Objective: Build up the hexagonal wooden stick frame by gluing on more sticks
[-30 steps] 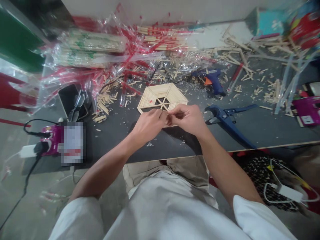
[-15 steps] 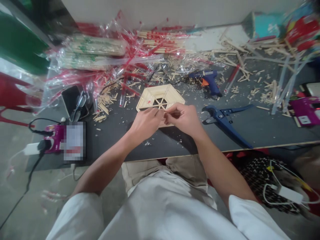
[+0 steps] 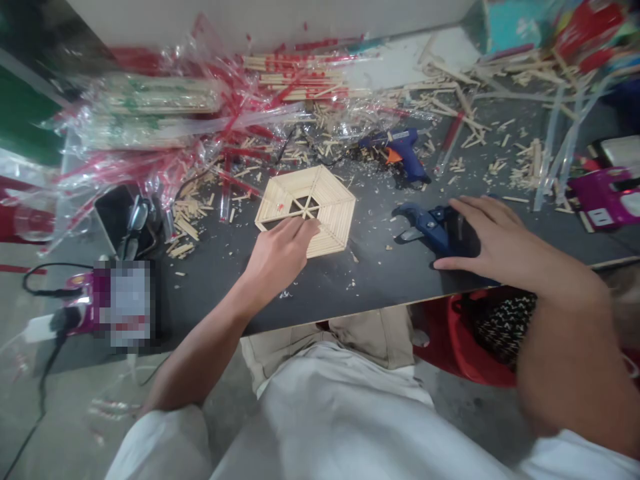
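A hexagonal frame [image 3: 335,212] built of thin wooden sticks lies on the dark table, with spokes crossing its open centre. My left hand [image 3: 283,257] is closed at its near left side, fingertips pressed together on the sticks by the spokes. Whether a small loose piece is pinched there is hidden. My right hand [image 3: 500,243] is spread, thumb and fingers apart, over the handles of a blue pipe cutter [image 3: 425,223]. The cutter's jaw end points left; most of its handles are covered by the hand.
Behind the frame lies a blue glue gun [image 3: 403,150] among stick offcuts. Plastic-wrapped stick bundles [image 3: 160,97] fill the back left. A phone [image 3: 117,217], glasses [image 3: 134,223] and a purple power strip [image 3: 83,300] are at left. Another purple block [image 3: 607,197] sits far right.
My right hand has left the frame and moved right to the pipe cutter, opening its fingers. My left hand stays at the frame. The view has shifted slightly.
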`<state>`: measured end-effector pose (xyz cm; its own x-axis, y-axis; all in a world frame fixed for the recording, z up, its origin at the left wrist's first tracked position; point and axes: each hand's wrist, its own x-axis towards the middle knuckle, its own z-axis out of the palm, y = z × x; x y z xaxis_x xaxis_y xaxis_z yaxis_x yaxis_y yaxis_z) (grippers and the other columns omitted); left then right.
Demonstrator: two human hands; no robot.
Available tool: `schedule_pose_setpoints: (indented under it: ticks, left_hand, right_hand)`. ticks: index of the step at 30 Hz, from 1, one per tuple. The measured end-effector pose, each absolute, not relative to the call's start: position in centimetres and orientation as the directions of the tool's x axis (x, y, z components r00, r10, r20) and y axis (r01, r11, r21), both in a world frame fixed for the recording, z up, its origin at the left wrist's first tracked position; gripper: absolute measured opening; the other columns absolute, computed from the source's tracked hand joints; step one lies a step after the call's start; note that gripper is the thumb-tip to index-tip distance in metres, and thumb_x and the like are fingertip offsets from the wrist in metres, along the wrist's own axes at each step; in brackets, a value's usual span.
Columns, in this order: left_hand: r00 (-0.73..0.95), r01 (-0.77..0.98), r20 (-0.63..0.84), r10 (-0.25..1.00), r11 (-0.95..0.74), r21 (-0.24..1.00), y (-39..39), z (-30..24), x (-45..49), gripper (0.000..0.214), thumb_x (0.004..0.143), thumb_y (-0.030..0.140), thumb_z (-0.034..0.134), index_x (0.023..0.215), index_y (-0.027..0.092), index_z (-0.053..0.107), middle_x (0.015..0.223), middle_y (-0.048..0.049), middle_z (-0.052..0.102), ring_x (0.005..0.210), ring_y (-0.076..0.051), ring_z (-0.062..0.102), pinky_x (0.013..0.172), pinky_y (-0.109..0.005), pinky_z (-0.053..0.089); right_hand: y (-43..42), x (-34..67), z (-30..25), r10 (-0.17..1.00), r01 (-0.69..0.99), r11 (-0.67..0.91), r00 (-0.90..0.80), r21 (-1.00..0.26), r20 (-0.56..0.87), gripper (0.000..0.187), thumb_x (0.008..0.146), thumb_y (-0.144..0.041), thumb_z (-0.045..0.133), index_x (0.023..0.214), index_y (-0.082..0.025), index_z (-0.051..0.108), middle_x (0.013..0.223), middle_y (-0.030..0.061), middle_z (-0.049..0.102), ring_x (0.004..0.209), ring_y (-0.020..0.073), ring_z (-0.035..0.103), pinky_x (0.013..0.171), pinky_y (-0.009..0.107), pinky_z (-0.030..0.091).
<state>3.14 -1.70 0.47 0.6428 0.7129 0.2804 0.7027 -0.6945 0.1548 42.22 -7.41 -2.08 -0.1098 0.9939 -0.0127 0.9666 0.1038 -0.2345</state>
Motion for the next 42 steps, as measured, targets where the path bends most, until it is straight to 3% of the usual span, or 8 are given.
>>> schedule_pose_setpoints:
  ticks: [3, 7, 12, 17, 21, 27, 32, 42]
  left_hand:
    - [0.640, 0.706, 0.268, 0.720, -0.689, 0.164, -1.7, 0.3, 3.2, 0.033, 0.099, 0.003, 0.037, 0.109, 0.017, 0.066, 0.086, -0.0061, 0.071, 0.078, -0.016, 0.064, 0.061, -0.027, 0.043]
    - [0.613, 0.714, 0.268, 0.743, -0.667, 0.215, -1.7, 0.1, 3.1, 0.030, 0.101, 0.006, 0.039, 0.107, 0.018, 0.066, 0.089, -0.0070, 0.073, 0.081, -0.016, 0.067, 0.063, -0.027, 0.046]
    - [0.535, 0.744, 0.254, 0.806, -0.591, 0.310, -1.5, 0.0, 3.2, 0.029, 0.104, 0.010, 0.038, 0.111, 0.016, 0.065, 0.092, -0.0078, 0.075, 0.081, -0.015, 0.069, 0.066, -0.025, 0.049]
    - [0.436, 0.759, 0.210, 0.875, -0.483, 0.436, -1.5, 0.3, 3.5, 0.032, 0.108, 0.018, 0.034, 0.126, 0.015, 0.061, 0.100, -0.0099, 0.078, 0.091, -0.016, 0.074, 0.072, -0.025, 0.054]
    - [0.414, 0.749, 0.293, 0.862, -0.505, 0.429, -1.4, 0.1, 3.6, 0.033, 0.111, 0.025, 0.033, 0.117, 0.016, 0.064, 0.096, -0.0083, 0.079, 0.091, -0.017, 0.075, 0.073, -0.026, 0.056]
    - [0.402, 0.704, 0.513, 0.758, -0.614, 0.357, -1.6, -0.7, 3.5, 0.031, 0.113, 0.031, 0.036, 0.108, 0.018, 0.064, 0.088, -0.0056, 0.079, 0.083, -0.016, 0.076, 0.068, -0.024, 0.054]
    - [0.429, 0.698, 0.522, 0.738, -0.637, 0.327, -1.9, -0.7, 3.5, 0.030, 0.114, 0.030, 0.036, 0.104, 0.018, 0.061, 0.097, -0.0069, 0.080, 0.086, -0.016, 0.076, 0.069, -0.025, 0.055]
    - [0.462, 0.707, 0.490, 0.739, -0.640, 0.299, -2.2, -0.3, 3.5, 0.030, 0.114, 0.028, 0.037, 0.099, 0.016, 0.060, 0.090, -0.0074, 0.079, 0.080, -0.017, 0.075, 0.065, -0.024, 0.053]
  right_hand:
    - [-7.8, 43.1, -3.0, 0.989, 0.971, 0.133, -0.142, -0.199, -0.030, 0.087, 0.091, -0.067, 0.061, 0.160, -0.018, 0.041, 0.156, 0.0279, 0.049, 0.148, 0.0475, 0.044, 0.120, 0.061, 0.039]
    - [-8.4, 41.9, -2.4, 0.991, 0.982, 0.134, -0.134, -0.137, 0.006, 0.078, 0.096, -0.067, 0.041, 0.152, -0.014, 0.052, 0.132, 0.0315, 0.061, 0.131, 0.0541, 0.055, 0.110, 0.068, 0.043]
    - [-8.8, 39.1, -0.4, 0.999, 0.996, -0.005, 0.008, -0.085, 0.034, 0.062, 0.097, -0.054, 0.041, 0.139, -0.012, 0.060, 0.117, 0.0300, 0.067, 0.107, 0.0499, 0.068, 0.088, 0.062, 0.056]
    - [-9.2, 33.6, 2.0, 0.994, 0.910, -0.052, 0.088, -0.410, 0.069, 0.043, 0.098, -0.052, 0.047, 0.114, -0.019, 0.068, 0.100, 0.0204, 0.076, 0.095, 0.0387, 0.074, 0.082, 0.050, 0.058]
    - [-9.2, 28.6, 3.0, 0.991, 0.713, -0.063, -0.038, -0.699, -0.128, 0.049, 0.104, -0.062, 0.039, 0.094, -0.023, 0.067, 0.081, 0.0092, 0.076, 0.072, 0.0252, 0.069, 0.067, 0.037, 0.052]
    - [-8.8, 24.7, 3.3, 0.965, 0.538, -0.125, -0.131, -0.834, -0.229, 0.057, 0.107, -0.063, 0.036, 0.113, -0.018, 0.071, 0.103, 0.0105, 0.077, 0.090, 0.0247, 0.069, 0.082, 0.037, 0.049]
    - [-9.2, 23.9, 3.1, 0.963, 0.480, -0.144, -0.132, -0.865, -0.234, 0.058, 0.106, -0.063, 0.041, 0.127, -0.017, 0.069, 0.121, 0.0117, 0.075, 0.104, 0.0258, 0.067, 0.091, 0.038, 0.047]
    - [-9.4, 23.1, 2.4, 0.984, 0.500, -0.083, -0.097, -0.862, -0.150, 0.057, 0.106, -0.061, 0.043, 0.126, -0.015, 0.069, 0.116, 0.0129, 0.075, 0.102, 0.0265, 0.068, 0.091, 0.040, 0.048]
